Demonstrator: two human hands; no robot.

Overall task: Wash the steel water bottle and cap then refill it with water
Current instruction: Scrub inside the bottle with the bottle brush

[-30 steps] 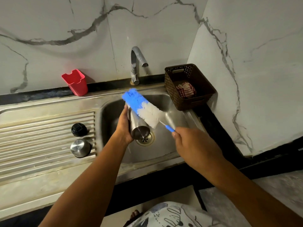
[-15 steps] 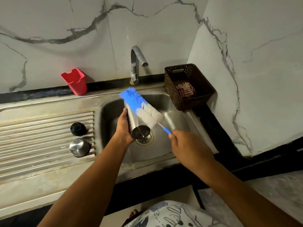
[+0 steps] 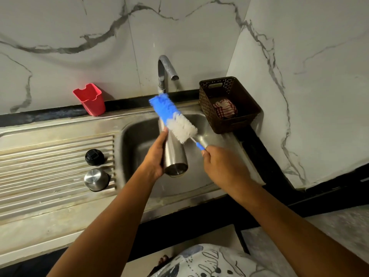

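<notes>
Over the sink basin [image 3: 137,140] my left hand [image 3: 155,156] grips the steel water bottle [image 3: 174,154], which lies tilted with its base toward me and its mouth hidden behind the brush. My right hand [image 3: 221,164] holds the blue handle of a bottle brush [image 3: 173,120] with a blue and white bristle head, which lies across the upper part of the bottle. On the ribbed drainboard [image 3: 50,156] to the left stand a black inner cap [image 3: 94,157] and a steel outer cap [image 3: 96,179]. No water shows at the tap [image 3: 164,72].
A red plastic holder [image 3: 90,99] stands on the ledge behind the drainboard. A brown perforated basket [image 3: 229,102] with a red checked cloth sits at the sink's right rear corner. Marble walls close in at the back and right.
The brush head has slid up toward the tap along the bottle. The bottle's base has come nearer to me and now hides the drain. My right hand has moved little.
</notes>
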